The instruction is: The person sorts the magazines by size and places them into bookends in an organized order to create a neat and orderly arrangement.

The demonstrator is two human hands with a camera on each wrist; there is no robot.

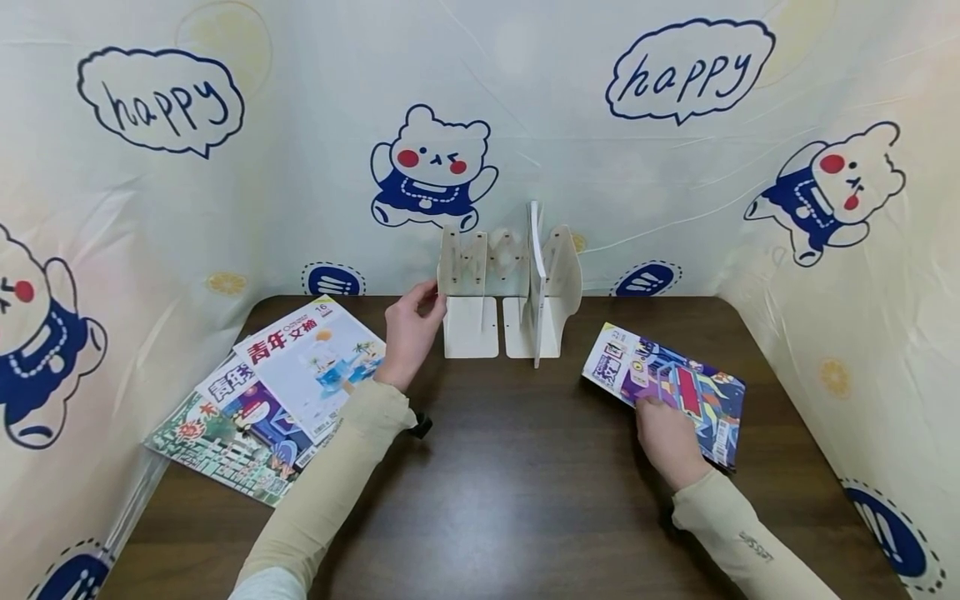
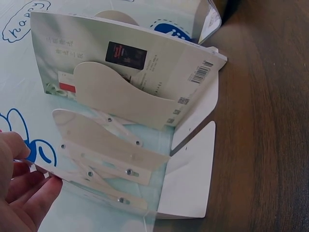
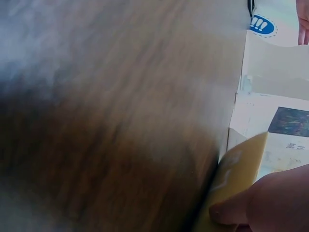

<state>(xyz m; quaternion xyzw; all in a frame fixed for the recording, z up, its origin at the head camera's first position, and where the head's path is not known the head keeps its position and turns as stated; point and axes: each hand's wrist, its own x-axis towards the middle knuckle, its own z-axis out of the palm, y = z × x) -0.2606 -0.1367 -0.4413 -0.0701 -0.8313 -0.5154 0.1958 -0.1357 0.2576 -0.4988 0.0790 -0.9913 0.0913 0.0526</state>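
A white expandable book rack stands at the back of the dark wooden table, with one thin white book upright in it. My left hand pinches the rack's left end plate at its edge, thumb above and fingers below. The book leans against the rack's far plate. My right hand grips the near edge of a purple and blue magazine at the right of the table. Its thumb lies on top; the other fingers are hidden.
A fanned stack of magazines lies at the left of the table, partly under my left sleeve. A printed cloth with bears and "happy" bubbles walls in the back and both sides.
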